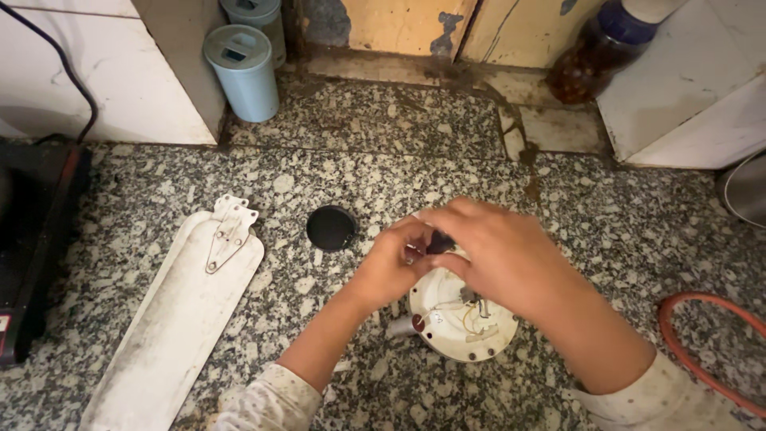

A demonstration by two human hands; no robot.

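White round fan housing point(459, 315) lies on the speckled granite counter point(606, 231) just below the centre of the frame, its open face up, showing thin wires and small fittings inside, with a short metal shaft poking out at its lower left edge. Both hands meet over its upper rim. The left hand point(387, 267) comes up from the bottom of the frame, and the right hand point(499, 255) reaches in from the lower right; together their fingertips pinch a small dark part point(439, 242), so each grip is clenched on that piece, held just above the housing. A black round cap point(331, 228) rests on the counter just left of the hands. Further left, a dusty white fan blade point(175, 319) with a metal bracket at its upper end lies diagonally. A pale blue canister point(243, 72) stands at the upper left, a dark jar point(590, 60) at the upper right, and an orange hose point(702, 351) curves along the right edge.
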